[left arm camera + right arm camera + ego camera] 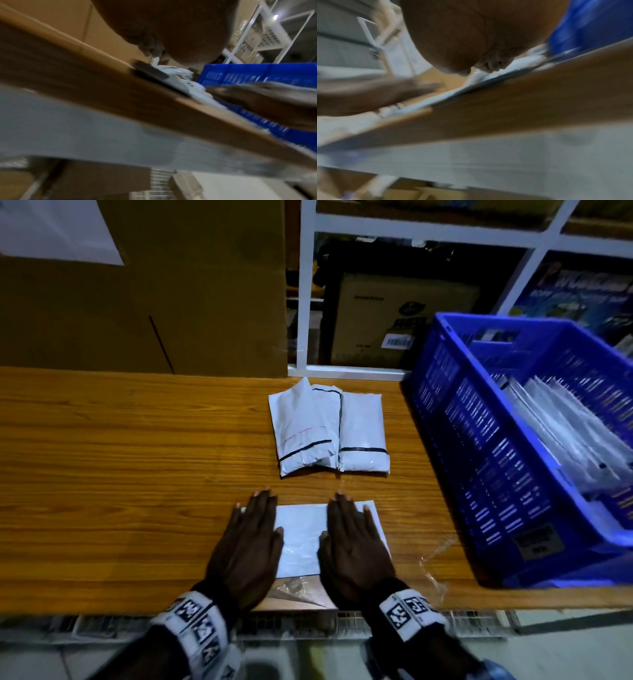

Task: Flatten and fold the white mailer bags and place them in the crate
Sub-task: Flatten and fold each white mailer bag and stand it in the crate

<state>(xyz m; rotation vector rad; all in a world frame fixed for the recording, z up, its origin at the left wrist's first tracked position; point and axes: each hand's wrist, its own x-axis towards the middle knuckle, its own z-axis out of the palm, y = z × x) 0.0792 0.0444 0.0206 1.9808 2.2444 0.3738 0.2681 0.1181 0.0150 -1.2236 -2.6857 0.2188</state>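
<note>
A flat white mailer bag (301, 535) lies on the wooden table (120, 474) near its front edge. My left hand (251, 537) presses its left side with straight fingers. My right hand (352, 537) lies flat on its right side. Two folded white mailer bags (325, 428) with black strips sit side by side farther back. The blue crate (513, 457) stands at the right and holds several white bags (565, 433). Both wrist views are blurred; the left wrist view shows my left palm (171, 33) above the table, the right wrist view my right palm (471, 40) on the bag (496, 71).
A large cardboard box (137, 296) stands against the back left of the table. White shelving (411, 234) with boxes is behind. A crumpled clear plastic scrap (433, 563) lies by the crate at the table's front edge.
</note>
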